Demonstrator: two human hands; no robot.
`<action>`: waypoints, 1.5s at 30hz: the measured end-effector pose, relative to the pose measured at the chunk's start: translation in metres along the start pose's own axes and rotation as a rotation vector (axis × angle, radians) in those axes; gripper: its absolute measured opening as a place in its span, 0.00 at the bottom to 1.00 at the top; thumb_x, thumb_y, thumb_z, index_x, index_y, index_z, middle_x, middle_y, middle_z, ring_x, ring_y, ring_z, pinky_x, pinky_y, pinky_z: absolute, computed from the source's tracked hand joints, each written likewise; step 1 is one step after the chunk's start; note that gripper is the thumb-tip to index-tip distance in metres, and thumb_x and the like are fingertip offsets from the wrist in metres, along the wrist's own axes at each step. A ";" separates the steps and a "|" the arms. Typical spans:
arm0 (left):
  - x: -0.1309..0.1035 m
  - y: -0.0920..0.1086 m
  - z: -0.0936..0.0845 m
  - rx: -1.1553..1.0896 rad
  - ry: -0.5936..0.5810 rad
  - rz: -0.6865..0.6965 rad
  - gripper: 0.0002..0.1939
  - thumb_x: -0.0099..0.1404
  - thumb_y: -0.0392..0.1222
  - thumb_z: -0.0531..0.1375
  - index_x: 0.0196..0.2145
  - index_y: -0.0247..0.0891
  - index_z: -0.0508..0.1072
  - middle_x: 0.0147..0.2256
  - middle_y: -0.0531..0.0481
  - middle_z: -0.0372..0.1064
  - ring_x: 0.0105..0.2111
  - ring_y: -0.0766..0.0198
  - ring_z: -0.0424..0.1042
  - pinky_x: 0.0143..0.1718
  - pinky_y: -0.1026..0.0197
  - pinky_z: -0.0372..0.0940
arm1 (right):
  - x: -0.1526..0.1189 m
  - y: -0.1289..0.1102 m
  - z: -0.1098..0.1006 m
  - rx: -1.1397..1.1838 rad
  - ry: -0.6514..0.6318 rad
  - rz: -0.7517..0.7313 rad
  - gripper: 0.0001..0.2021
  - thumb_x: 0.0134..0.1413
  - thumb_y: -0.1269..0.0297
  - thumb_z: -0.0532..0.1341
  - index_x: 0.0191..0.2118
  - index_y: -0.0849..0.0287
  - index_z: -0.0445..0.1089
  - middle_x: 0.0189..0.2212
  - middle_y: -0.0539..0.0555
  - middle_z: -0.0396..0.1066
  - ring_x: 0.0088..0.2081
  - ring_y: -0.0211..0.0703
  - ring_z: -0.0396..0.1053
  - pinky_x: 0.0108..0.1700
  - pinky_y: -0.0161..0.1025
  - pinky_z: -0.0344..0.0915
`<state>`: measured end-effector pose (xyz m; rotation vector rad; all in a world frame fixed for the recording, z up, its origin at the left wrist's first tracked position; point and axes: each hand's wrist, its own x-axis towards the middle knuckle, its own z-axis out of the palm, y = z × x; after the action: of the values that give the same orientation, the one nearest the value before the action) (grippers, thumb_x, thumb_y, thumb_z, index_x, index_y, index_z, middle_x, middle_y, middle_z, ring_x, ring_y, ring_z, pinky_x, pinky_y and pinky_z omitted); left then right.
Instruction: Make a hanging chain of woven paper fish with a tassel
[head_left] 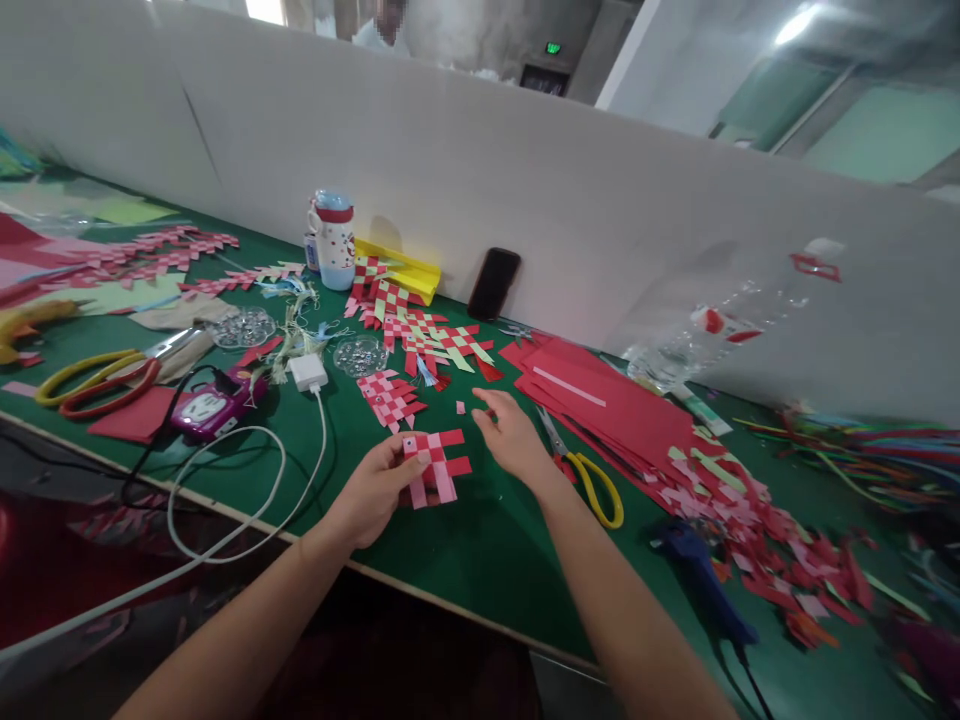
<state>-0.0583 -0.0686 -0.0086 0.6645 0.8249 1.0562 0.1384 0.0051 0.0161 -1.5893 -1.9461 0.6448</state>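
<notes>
My left hand [377,487] holds a woven red and pink paper fish [433,468] by its left end, above the green table; an eye shows near its upper left corner and loose strips stick out right and down. My right hand [504,428] is apart from it, up and to the right, fingers spread and nothing between them. Close to its fingertips lies a small pink paper square [460,408]. Another woven fish [390,399] rests just beyond my left hand. Yellow-handled scissors [592,488] lie right of my right forearm.
Beyond stand a cup [334,245], a phone [494,284] against the wall and a plastic bottle [705,335]. Red paper sheets [581,390], scraps [780,550] and a blue glue gun [705,580] are right. A white cable [281,460] and orange-handled scissors [112,385] lie left.
</notes>
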 end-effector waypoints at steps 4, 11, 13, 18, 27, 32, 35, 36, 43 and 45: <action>-0.003 0.000 -0.003 -0.050 0.016 -0.049 0.34 0.52 0.43 0.71 0.54 0.38 0.64 0.40 0.45 0.73 0.37 0.58 0.74 0.39 0.52 0.72 | 0.033 0.006 0.019 -0.199 -0.062 0.003 0.12 0.57 0.69 0.58 0.46 0.59 0.72 0.48 0.60 0.69 0.51 0.46 0.66 0.54 0.42 0.59; -0.007 -0.009 -0.001 0.284 -0.051 0.007 0.32 0.59 0.42 0.64 0.58 0.38 0.60 0.36 0.49 0.73 0.32 0.65 0.72 0.29 0.67 0.66 | 0.041 0.009 0.025 -0.329 -0.111 0.035 0.02 0.54 0.69 0.61 0.33 0.56 0.71 0.32 0.52 0.71 0.34 0.40 0.68 0.38 0.36 0.59; -0.007 -0.008 -0.001 0.310 -0.073 -0.002 0.31 0.60 0.42 0.63 0.59 0.39 0.58 0.37 0.49 0.73 0.34 0.64 0.72 0.29 0.67 0.65 | 0.040 0.007 0.024 -0.326 -0.111 0.020 0.04 0.54 0.70 0.60 0.30 0.56 0.69 0.31 0.52 0.70 0.34 0.40 0.67 0.37 0.36 0.59; -0.010 -0.006 -0.003 0.319 -0.081 0.001 0.33 0.60 0.44 0.63 0.60 0.39 0.57 0.36 0.49 0.73 0.34 0.63 0.72 0.32 0.65 0.65 | 0.010 0.006 -0.008 -0.282 -0.051 0.003 0.05 0.58 0.67 0.55 0.33 0.56 0.67 0.35 0.53 0.71 0.38 0.42 0.68 0.42 0.37 0.60; -0.011 -0.005 -0.004 0.411 -0.047 -0.024 0.32 0.61 0.47 0.62 0.60 0.40 0.58 0.35 0.49 0.72 0.33 0.63 0.71 0.30 0.65 0.65 | -0.096 0.017 -0.028 -0.284 -0.141 0.075 0.06 0.60 0.64 0.55 0.37 0.54 0.69 0.32 0.51 0.73 0.33 0.42 0.71 0.37 0.37 0.65; -0.013 -0.004 -0.002 0.439 0.005 0.001 0.35 0.58 0.48 0.64 0.60 0.41 0.59 0.34 0.50 0.73 0.33 0.62 0.72 0.32 0.64 0.66 | -0.105 0.013 0.006 -0.464 -0.058 0.037 0.10 0.62 0.68 0.51 0.34 0.55 0.69 0.34 0.54 0.71 0.36 0.43 0.69 0.37 0.37 0.62; -0.014 -0.006 -0.003 0.422 0.028 -0.011 0.36 0.58 0.49 0.65 0.61 0.42 0.59 0.36 0.49 0.73 0.34 0.61 0.73 0.34 0.63 0.67 | -0.104 0.025 -0.014 -0.510 0.023 0.078 0.08 0.60 0.67 0.53 0.33 0.53 0.68 0.33 0.52 0.71 0.36 0.42 0.69 0.37 0.35 0.61; -0.014 -0.006 -0.003 0.417 0.032 -0.014 0.36 0.58 0.50 0.65 0.61 0.42 0.58 0.36 0.50 0.73 0.34 0.61 0.73 0.33 0.63 0.67 | -0.104 0.034 -0.030 -0.528 0.079 0.110 0.08 0.61 0.67 0.52 0.34 0.53 0.69 0.33 0.52 0.71 0.37 0.42 0.69 0.39 0.35 0.61; -0.011 -0.008 -0.004 0.458 0.040 -0.008 0.36 0.59 0.52 0.64 0.62 0.43 0.59 0.33 0.51 0.72 0.32 0.63 0.71 0.32 0.65 0.66 | -0.131 0.125 -0.162 -0.694 0.517 0.470 0.18 0.60 0.61 0.46 0.43 0.62 0.71 0.42 0.66 0.71 0.45 0.57 0.66 0.44 0.49 0.61; -0.009 -0.007 -0.003 0.464 0.036 -0.007 0.36 0.59 0.51 0.65 0.61 0.43 0.59 0.34 0.51 0.73 0.32 0.64 0.71 0.33 0.66 0.66 | -0.140 0.146 -0.180 -0.700 0.499 0.515 0.18 0.57 0.62 0.48 0.41 0.61 0.73 0.41 0.64 0.73 0.43 0.56 0.68 0.43 0.49 0.62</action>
<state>-0.0599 -0.0796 -0.0133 1.0327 1.1173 0.8762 0.3873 -0.0996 0.0373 -2.4200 -1.4440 -0.3069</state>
